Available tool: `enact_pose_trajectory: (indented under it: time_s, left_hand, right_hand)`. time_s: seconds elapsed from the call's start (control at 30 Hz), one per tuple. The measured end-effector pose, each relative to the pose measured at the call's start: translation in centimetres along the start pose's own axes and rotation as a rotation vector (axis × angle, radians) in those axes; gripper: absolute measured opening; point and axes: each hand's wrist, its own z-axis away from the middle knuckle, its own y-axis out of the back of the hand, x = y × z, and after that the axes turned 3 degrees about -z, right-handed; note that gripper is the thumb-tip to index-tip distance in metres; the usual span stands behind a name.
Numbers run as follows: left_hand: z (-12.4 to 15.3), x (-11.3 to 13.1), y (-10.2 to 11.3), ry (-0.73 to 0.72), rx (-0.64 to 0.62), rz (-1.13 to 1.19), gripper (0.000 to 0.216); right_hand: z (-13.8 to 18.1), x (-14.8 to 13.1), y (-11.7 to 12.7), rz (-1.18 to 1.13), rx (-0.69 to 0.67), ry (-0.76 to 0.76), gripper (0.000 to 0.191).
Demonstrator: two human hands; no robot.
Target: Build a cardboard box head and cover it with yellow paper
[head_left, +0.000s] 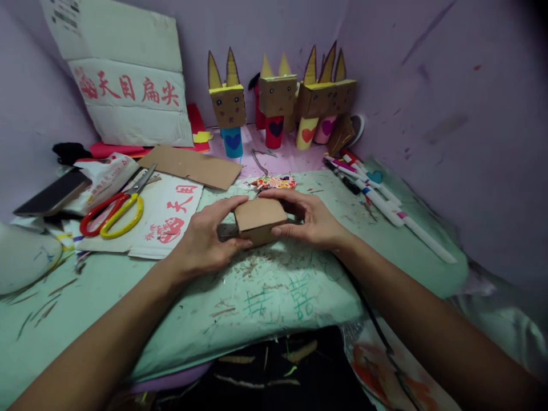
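Left hand [208, 237] and right hand [314, 220] pinch a small cardboard box [261, 216] between them, over the middle of the table [180, 328]. On the left, the thumb lies at the box's lower front corner and the index finger reaches to its back edge; on the right, the thumb presses the front face near the corner while the other fingers curl behind. Whether the box rests on the surface or is slightly raised, I cannot tell.

Just behind the box lies a brightly patterned piece [277, 182], partly hidden by the fingers. To the left, scissors [131, 196] with one red and one yellow handle lie across a white cardboard sheet [169, 214] printed in red, beside a plain brown cardboard piece [190, 166]. A larger printed panel [128, 80] leans upright against the wall.

Along the back stand figures with box heads and pointed yellow ears: one on a blue tube [232, 141], one on a red tube [274, 132], one on a yellow tube [306, 134] and one on a pink tube [325, 129], each bearing a heart. Several white-barrelled markers [379, 204] lie near the right wall. Brown scraps are scattered over the green cover beneath the hands.
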Motion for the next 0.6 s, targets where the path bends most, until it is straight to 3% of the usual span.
enact_pose_trajectory:
  time_s: [0.6]
  left_hand:
    - [-0.2,0.1,0.1,-0.003,-0.017,0.038,0.062]
  right_hand:
    - [-0.14,0.12,0.09,-0.055,0.0,-0.024,0.057]
